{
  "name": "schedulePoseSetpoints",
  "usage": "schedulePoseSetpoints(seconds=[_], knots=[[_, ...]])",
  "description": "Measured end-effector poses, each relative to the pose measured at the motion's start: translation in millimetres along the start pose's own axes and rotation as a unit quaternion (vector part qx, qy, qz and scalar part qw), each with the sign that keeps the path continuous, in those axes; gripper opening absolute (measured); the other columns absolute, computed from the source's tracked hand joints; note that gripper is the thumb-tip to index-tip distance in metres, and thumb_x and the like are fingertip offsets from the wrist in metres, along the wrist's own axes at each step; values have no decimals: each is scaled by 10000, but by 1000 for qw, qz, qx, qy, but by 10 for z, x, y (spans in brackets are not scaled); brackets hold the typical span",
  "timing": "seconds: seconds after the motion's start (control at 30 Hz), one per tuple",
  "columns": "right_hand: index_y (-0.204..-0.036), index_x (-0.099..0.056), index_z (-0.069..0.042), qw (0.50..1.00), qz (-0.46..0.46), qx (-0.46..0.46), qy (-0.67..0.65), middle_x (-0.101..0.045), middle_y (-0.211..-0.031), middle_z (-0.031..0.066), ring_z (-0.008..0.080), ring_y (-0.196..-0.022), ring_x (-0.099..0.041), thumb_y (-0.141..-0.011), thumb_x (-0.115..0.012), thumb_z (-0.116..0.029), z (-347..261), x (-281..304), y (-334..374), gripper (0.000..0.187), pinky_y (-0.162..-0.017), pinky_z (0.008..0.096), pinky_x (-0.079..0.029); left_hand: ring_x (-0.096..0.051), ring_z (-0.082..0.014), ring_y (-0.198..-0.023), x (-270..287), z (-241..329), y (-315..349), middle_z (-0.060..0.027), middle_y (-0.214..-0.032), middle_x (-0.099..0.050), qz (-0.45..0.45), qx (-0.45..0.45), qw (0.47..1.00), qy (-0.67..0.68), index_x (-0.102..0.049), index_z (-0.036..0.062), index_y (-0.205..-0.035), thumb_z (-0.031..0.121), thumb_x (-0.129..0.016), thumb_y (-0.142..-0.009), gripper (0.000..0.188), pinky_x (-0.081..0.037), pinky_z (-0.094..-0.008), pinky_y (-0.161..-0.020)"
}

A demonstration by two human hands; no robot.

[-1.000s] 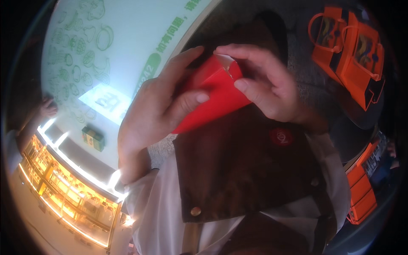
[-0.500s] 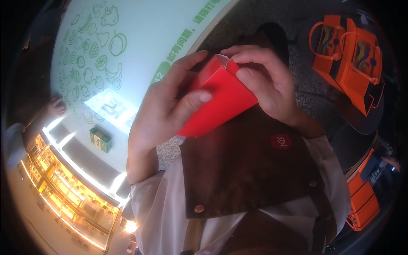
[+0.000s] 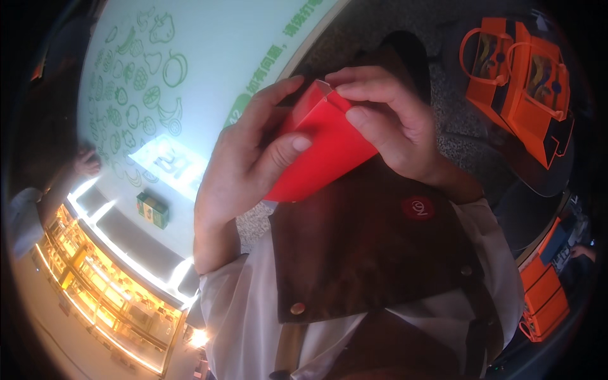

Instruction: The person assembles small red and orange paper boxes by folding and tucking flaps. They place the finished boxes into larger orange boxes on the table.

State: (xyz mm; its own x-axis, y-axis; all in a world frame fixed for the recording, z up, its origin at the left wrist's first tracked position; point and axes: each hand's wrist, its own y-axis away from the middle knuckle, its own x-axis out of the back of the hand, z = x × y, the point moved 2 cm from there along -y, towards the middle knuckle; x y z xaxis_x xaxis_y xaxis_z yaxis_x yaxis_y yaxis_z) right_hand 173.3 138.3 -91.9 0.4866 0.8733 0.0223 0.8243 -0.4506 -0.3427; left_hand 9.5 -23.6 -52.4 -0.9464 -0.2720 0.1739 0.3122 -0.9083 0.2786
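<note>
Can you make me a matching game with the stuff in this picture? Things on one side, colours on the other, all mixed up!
Things:
1. folded paper held in both hands
2. apron
3. gift bags at the upper right
4. small box on the white counter

Colours:
A. green
B. red
C. orange
D. dark brown

Pairs: 1-B, 2-D, 3-C, 4-A

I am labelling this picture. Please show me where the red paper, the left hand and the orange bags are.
red paper [image 3: 329, 152], head view, on its flat red face.
left hand [image 3: 244, 168], head view, on the back of the hand.
orange bags [image 3: 529, 85], head view, on the front of the nearer bag.
</note>
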Motion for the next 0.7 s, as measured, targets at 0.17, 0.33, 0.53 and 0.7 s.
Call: schedulePoseSetpoints(seconds=[0.17, 0.33, 0.53, 0.7], knots=[[-1149, -661, -20, 1000, 3, -16, -9, -657, -1240, 159, 223, -1095, -682, -951, -638, 5, 15, 0, 12, 201, -903, 305, -557, -711, -270, -1044, 5, -44, 22, -174, -1120, -724, -6, 9, 1000, -8, -472, 38, -1491, 295, -735, -967, 640, -555, -357, -910], [-1137, -664, -21, 997, -13, -33, -62, -647, -1252, 153, 204, -1106, -673, -945, -636, 9, 48, -3, 34, 196, -905, 297, -556, -697, -254, -1061, -7, -35, 45, -174, -1149, -717, -14, 10, 1000, 18, -461, 19, -1492, 252, -738, -967, 638, -547, -349, -923], [-1188, -666, -19, 994, -95, 33, 46, -630, -1300, 159, 232, -1139, -657, -963, -626, -32, 4, 96, -23, 228, -955, 337, -541, -696, -242, -1047, -6, -28, 37, -176, -1155, -714, -22, 2, 999, 23, -452, 15, -1498, 241, -729, -973, 636, -547, -342, -915], [-1309, -621, 1, 998, -45, 27, 31, -602, -1331, 173, 255, -1181, -636, -977, -632, -56, -58, 70, -86, 337, -983, 348, -527, -701, -244, -1040, 66, 80, -23, -181, -1171, -710, 31, -27, 999, 23, -426, 19, -1521, 283, -683, -1011, 630, -553, -341, -918]])
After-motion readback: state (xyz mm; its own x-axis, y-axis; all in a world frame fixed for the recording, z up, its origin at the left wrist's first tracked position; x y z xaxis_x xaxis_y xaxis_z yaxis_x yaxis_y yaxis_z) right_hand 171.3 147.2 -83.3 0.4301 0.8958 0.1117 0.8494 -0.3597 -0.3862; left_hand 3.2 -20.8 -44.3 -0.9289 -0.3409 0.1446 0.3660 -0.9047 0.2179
